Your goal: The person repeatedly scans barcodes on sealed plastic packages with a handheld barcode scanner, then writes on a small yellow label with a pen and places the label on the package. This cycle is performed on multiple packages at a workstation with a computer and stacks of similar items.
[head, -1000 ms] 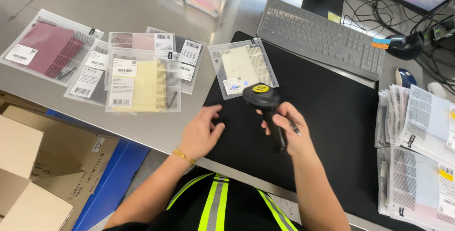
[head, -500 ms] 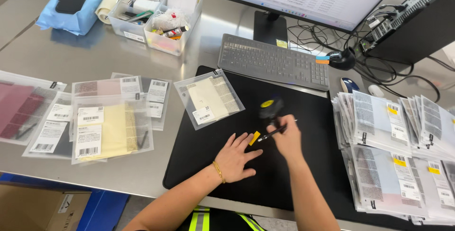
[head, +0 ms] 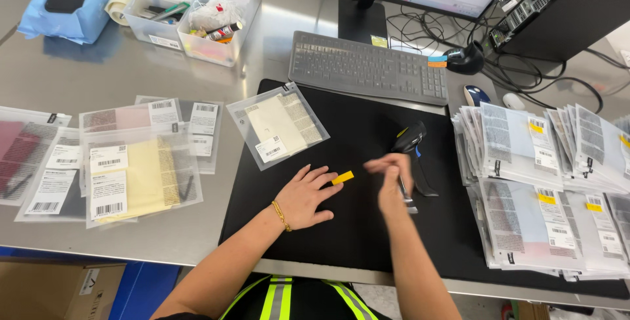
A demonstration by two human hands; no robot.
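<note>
Head view: your left hand (head: 307, 196) lies flat, fingertips touching yellow tag (head: 342, 177); right hand (head: 392, 179), blurred, grip unclear, near scanner (head: 412, 144).

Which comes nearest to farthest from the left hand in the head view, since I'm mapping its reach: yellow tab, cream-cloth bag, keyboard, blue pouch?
1. yellow tab, at the left hand's fingertips.
2. cream-cloth bag, just beyond, on the mat's left corner.
3. keyboard, behind the mat.
4. blue pouch, far left corner.

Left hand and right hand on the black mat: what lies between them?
In the head view, a small yellow strip lies on the black mat between the left hand and right hand, at the left fingertips.
</note>
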